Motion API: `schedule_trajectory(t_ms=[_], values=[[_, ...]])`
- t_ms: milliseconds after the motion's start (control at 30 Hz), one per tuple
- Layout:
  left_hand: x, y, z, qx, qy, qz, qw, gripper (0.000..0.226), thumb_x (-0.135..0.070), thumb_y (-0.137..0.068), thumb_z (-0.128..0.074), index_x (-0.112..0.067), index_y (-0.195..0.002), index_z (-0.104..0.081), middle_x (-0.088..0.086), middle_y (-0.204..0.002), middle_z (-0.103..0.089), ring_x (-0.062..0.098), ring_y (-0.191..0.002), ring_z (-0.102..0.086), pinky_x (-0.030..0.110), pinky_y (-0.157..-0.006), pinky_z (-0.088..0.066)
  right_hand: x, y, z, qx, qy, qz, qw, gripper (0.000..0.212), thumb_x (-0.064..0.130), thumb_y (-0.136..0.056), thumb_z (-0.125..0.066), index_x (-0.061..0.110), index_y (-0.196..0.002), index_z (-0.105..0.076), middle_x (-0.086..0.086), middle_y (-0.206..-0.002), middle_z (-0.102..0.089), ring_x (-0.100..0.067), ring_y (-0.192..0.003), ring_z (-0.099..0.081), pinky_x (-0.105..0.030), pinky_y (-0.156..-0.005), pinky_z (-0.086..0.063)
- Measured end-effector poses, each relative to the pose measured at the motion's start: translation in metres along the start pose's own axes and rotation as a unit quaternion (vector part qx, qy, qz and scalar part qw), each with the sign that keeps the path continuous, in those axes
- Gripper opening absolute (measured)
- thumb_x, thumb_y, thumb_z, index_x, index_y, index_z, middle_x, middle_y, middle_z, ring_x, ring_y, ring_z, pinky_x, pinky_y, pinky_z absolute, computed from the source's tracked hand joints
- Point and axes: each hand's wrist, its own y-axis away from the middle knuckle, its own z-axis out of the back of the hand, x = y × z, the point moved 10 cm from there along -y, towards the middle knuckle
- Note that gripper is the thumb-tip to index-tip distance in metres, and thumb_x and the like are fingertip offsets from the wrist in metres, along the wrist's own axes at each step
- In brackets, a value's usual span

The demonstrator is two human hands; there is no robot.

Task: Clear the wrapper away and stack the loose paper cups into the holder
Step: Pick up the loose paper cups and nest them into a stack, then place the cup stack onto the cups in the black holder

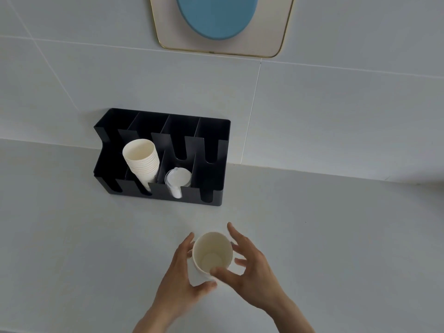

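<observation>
**A:** What stands at the far left of the counter (pixel 72 236)?

**B:** A black holder (pixel 216 198) with several slotted compartments, pushed against the back edge where the counter meets the tiled wall (pixel 336 104). Its second compartment from the left carries a stack of paper cups (pixel 142 159), lying tilted with the open mouths up toward the camera. The next compartment to the right has a stack of clear lids (pixel 177 180). The other compartments look dark and I cannot tell what is in them.

**A:** And nearer the front edge?

**B:** The left hand (pixel 179 277) curls around the side of a loose paper cup (pixel 212 254), thumb under its base, fingers behind its left wall. The cup is tipped, mouth facing up, near the middle of the front edge.

**A:** The other hand?

**B:** The right hand (pixel 249 272) is spread, thumb tip touching the cup's near rim, the fingers fanned apart just beside its right wall.

**A:** Above all that?

**B:** A gold-edged panel (pixel 271 32) with a blue disc (pixel 216 15) on the wall.
</observation>
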Motion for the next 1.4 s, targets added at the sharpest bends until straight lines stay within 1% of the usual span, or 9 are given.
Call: schedule_trajectory(t_ms=[100, 200, 267, 333, 567, 667, 800, 1000, 1400], values=[[0.027, 0.007, 0.007, 0.064, 0.004, 0.081, 0.995, 0.084, -0.035, -0.077, -0.086, -0.03, -0.146, -0.039, -0.008, -0.141, -0.055, 0.01, -0.122, -0.058, 0.032, -0.104, -0.047, -0.022, 0.002, 0.013, -0.026, -0.094, -0.095, 0.991, 0.08, 0.05, -0.08, -0.082, 0.043, -0.149, -0.042, 0.024, -0.139, -0.055, 0.008, -0.117, -0.062, -0.017, -0.087, -0.057], [0.044, 0.015, 0.022, 0.09, 0.077, 0.181, 0.976, 0.043, -0.031, -0.092, -0.073, -0.022, -0.131, -0.057, 0.0, -0.127, -0.066, 0.012, -0.107, -0.067, 0.034, -0.093, -0.056, -0.051, 0.007, 0.017, -0.029, -0.171, -0.212, 0.962, 0.063, 0.039, -0.087, -0.079, 0.016, -0.142, -0.058, -0.002, -0.125, -0.069, -0.015, -0.107, -0.072, -0.039, -0.096, -0.06], [0.042, 0.015, 0.033, 0.067, 0.156, 0.22, 0.961, 0.037, -0.034, -0.095, -0.067, -0.017, -0.128, -0.061, 0.002, -0.119, -0.07, 0.019, -0.104, -0.07, 0.04, -0.089, -0.061, -0.06, 0.009, 0.014, -0.013, -0.229, -0.251, 0.941, 0.063, 0.035, -0.084, -0.079, -0.007, -0.126, -0.061, -0.021, -0.11, -0.071, -0.031, -0.103, -0.073, -0.046, -0.096, -0.06], [0.033, 0.012, 0.042, 0.045, 0.204, 0.235, 0.949, 0.038, -0.042, -0.094, -0.066, -0.016, -0.121, -0.065, 0.005, -0.115, -0.072, 0.025, -0.101, -0.073, 0.041, -0.082, -0.064, -0.058, 0.008, 0.011, -0.004, -0.264, -0.261, 0.929, 0.063, 0.037, -0.078, -0.079, -0.013, -0.111, -0.061, -0.014, -0.093, -0.067, -0.029, -0.092, -0.075, -0.048, -0.094, -0.061], [-0.005, 0.0, 0.028, 0.078, 0.211, 0.211, 0.951, 0.027, -0.039, -0.096, -0.065, -0.017, -0.106, -0.077, 0.009, -0.107, -0.077, 0.03, -0.098, -0.075, 0.039, -0.076, -0.066, -0.051, 0.001, 0.004, 0.003, -0.227, -0.25, 0.941, 0.029, 0.023, -0.089, -0.073, -0.005, -0.101, -0.076, -0.01, -0.088, -0.073, -0.021, -0.079, -0.071, -0.033, -0.08, -0.062], [-0.011, 0.0, 0.027, 0.06, 0.227, 0.205, 0.95, 0.021, -0.029, -0.098, -0.064, -0.014, -0.104, -0.077, 0.01, -0.102, -0.078, 0.027, -0.087, -0.075, 0.043, -0.079, -0.066, -0.046, 0.003, 0.007, -0.009, -0.213, -0.251, 0.944, 0.014, 0.021, -0.09, -0.075, 0.01, -0.092, -0.083, -0.013, -0.103, -0.08, -0.029, -0.093, -0.078, -0.038, -0.082, -0.064], [-0.015, -0.001, 0.03, 0.05, 0.235, 0.195, 0.951, 0.02, -0.022, -0.1, -0.063, -0.008, -0.103, -0.077, 0.013, -0.101, -0.079, 0.022, -0.074, -0.072, 0.038, -0.079, -0.065, -0.039, 0.001, 0.011, -0.016, -0.195, -0.233, 0.953, 0.012, 0.017, -0.088, -0.075, 0.01, -0.085, -0.083, -0.019, -0.095, -0.078, -0.027, -0.084, -0.076, -0.041, -0.084, -0.063], [-0.025, -0.003, 0.032, 0.049, 0.23, 0.18, 0.955, 0.022, -0.019, -0.101, -0.06, -0.007, -0.102, -0.078, 0.016, -0.101, -0.079, 0.021, -0.076, -0.071, 0.035, -0.079, -0.065, -0.03, -0.007, 0.017, -0.012, -0.158, -0.19, 0.969, 0.036, 0.015, -0.087, -0.072, -0.019, -0.094, -0.06, -0.008, -0.073, -0.056, -0.015, -0.07, -0.057, -0.03, -0.071, -0.055], [-0.08, -0.026, 0.107, 0.029, 0.227, 0.087, 0.97, 0.025, -0.029, -0.098, -0.063, -0.014, -0.099, -0.083, 0.007, -0.097, -0.081, 0.022, -0.096, -0.076, 0.029, -0.085, -0.062, 0.062, -0.048, 0.04, 0.012, -0.183, -0.105, 0.977, 0.015, 0.021, -0.09, -0.073, 0.009, -0.089, -0.083, -0.022, -0.094, -0.077, -0.02, -0.08, -0.075, -0.029, -0.08, -0.063]])
